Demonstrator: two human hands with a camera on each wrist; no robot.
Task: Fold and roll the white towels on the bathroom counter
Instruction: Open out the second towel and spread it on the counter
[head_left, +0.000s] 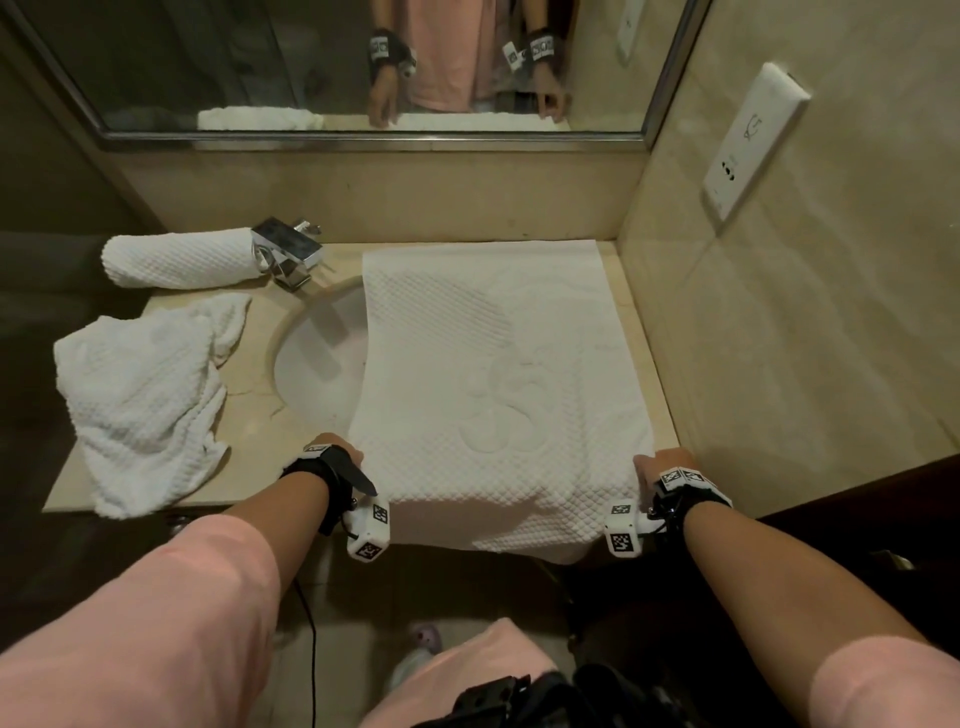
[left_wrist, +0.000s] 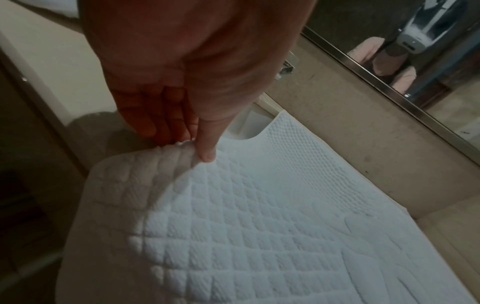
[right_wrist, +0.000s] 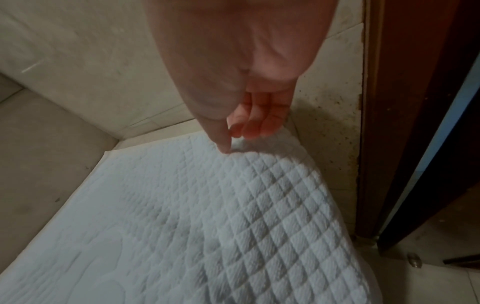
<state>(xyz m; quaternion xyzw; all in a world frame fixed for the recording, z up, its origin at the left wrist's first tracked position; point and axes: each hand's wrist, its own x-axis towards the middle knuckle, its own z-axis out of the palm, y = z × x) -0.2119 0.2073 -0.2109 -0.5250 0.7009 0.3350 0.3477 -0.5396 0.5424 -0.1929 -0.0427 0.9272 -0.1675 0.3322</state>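
bathroom: sink (head_left: 317, 358), mirror (head_left: 363, 67), faucet (head_left: 288, 249)

Both forearms reach forward and down from pink short sleeves, set well apart and roughly level with each other. Each wrist wears a black strap carrying a small white block with black-and-white square markers. The left hand (head_left: 347, 453) points its fingers downward; its thumb (left_wrist: 206, 144) lies straight on top of a towel (head_left: 488, 374) edge while the other fingers (left_wrist: 155, 121) are tucked beneath it, pinching the cloth. The right hand (head_left: 665, 462) mirrors this pose at the opposite edge, thumb (right_wrist: 223, 139) pressed on top and the fingers (right_wrist: 255, 125) curled below, holding the fabric between them.
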